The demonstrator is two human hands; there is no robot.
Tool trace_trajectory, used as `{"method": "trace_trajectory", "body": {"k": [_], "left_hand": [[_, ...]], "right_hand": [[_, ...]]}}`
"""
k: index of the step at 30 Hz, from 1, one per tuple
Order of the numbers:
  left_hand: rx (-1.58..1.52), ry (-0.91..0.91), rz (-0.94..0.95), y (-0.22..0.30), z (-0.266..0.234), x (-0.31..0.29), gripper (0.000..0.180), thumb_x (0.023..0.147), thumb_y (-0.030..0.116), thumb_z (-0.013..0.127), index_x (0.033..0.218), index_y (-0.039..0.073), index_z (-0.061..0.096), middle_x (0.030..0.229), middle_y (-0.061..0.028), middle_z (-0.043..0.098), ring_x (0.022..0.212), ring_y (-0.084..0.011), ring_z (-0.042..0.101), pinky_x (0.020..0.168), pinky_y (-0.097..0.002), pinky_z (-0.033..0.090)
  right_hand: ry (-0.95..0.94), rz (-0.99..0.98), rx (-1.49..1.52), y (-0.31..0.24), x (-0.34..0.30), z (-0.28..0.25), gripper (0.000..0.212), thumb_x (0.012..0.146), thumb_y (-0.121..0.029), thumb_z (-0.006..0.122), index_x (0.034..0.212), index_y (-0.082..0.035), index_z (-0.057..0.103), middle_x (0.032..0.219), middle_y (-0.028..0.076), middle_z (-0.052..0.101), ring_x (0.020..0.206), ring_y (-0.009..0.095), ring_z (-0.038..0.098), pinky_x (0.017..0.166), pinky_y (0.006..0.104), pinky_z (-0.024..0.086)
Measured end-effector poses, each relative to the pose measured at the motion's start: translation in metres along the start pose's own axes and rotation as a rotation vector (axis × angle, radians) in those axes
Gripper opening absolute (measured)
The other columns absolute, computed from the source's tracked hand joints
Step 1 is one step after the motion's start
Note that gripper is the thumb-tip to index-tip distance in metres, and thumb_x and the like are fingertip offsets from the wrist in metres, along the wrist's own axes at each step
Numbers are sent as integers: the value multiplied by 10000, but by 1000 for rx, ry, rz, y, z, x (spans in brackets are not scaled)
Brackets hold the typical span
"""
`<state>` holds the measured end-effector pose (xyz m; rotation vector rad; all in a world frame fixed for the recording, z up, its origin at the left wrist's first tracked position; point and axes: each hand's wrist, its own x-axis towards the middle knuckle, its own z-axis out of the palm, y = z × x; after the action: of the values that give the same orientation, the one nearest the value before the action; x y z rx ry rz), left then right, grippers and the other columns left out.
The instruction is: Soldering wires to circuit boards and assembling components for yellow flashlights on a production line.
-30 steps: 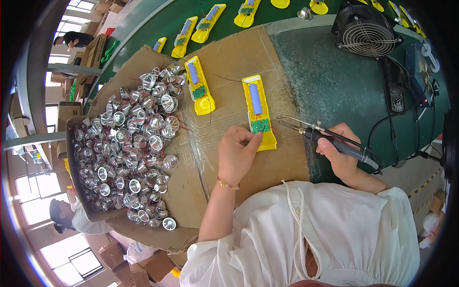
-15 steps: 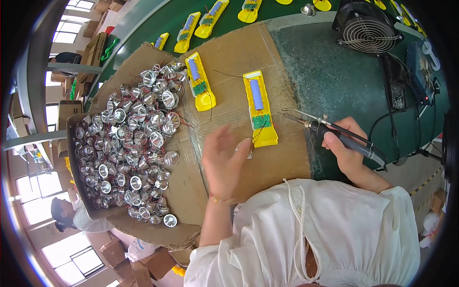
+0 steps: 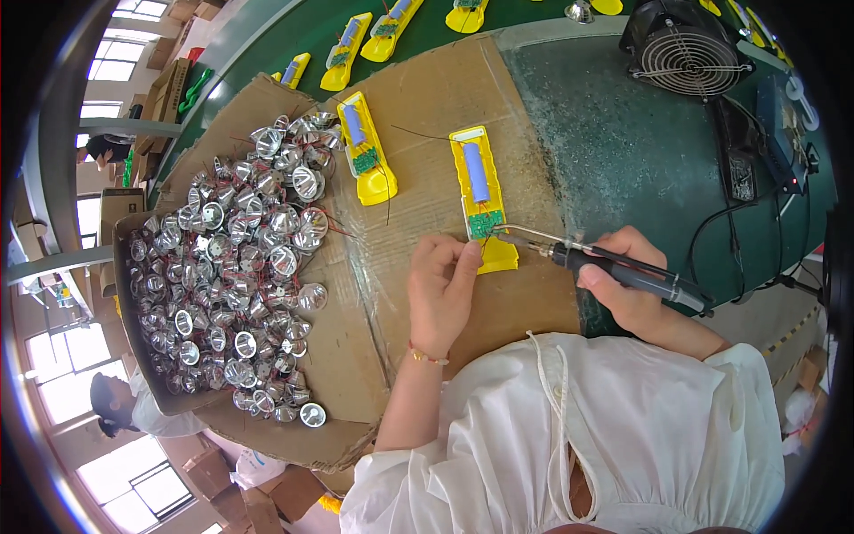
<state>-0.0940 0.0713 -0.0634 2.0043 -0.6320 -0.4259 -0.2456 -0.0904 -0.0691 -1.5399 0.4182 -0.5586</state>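
Observation:
In my right hand point(image 3: 627, 280) is a soldering iron point(image 3: 623, 274) with a thin curved metal tube alongside its shaft. Its tip reaches the lower edge of a green circuit board point(image 3: 486, 224); whether it touches cannot be told. The board sits in a yellow plastic housing point(image 3: 501, 258), below a blue-purple cylindrical battery point(image 3: 477, 173). My left hand point(image 3: 442, 289) is beside the housing's lower left edge, thumb and fingers closed near the board's wires. What they pinch is too small to make out. A dark wire sticks out left from the housing's top.
Left, a cardboard box holds a heap of silver reflector cups point(image 3: 240, 267) with red wires. A second yellow housing point(image 3: 377, 185) lies on the cardboard sheet point(image 3: 436, 98). More housings line the green bench at the back. A black fan point(image 3: 689, 67) stands back right, near cables.
My right hand has brought the soldering iron left and down to the board. The left hand has moved right toward the housing, and its fingers have closed.

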Motion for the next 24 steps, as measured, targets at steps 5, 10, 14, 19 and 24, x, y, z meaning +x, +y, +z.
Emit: {"method": "trace_trajectory", "body": {"k": [5,10,14,19,24], "left_hand": [[84,-130,-67,4,-3,13,158,793,141,627,720,1,617,727,-85,527,647,-177,503,576,-297,410],[126,-93,-44,3,-2,14,157,768,145,641,677,18,622,649,-79,520,634,-203,496,558,-311,395],[151,-89,-36,1,-1,14,155,762,145,642,672,21,620,648,-80,521,638,-210,498,563,-317,394],[109,-68,-55,-2,1,14,157,761,141,642,676,12,617,651,-83,520,585,-199,496,531,-311,389],[95,-63,-69,-1,1,14,167,764,144,643,681,2,615,650,-80,518,543,-177,492,502,-298,384]], "right_hand": [[41,108,59,7,8,11,135,763,-74,659,769,-20,536,635,30,598,548,41,521,480,193,403],[30,124,67,3,11,15,133,762,-66,654,765,-18,530,618,28,592,533,38,515,474,188,400],[-2,163,34,0,12,13,129,776,-65,640,771,-14,522,623,34,584,538,50,523,477,191,410],[52,332,231,0,12,13,121,803,-76,608,800,-10,506,659,66,577,575,84,552,497,210,440],[51,208,204,-3,9,10,145,807,-95,613,822,-4,501,668,75,580,596,97,563,519,213,454]]}}
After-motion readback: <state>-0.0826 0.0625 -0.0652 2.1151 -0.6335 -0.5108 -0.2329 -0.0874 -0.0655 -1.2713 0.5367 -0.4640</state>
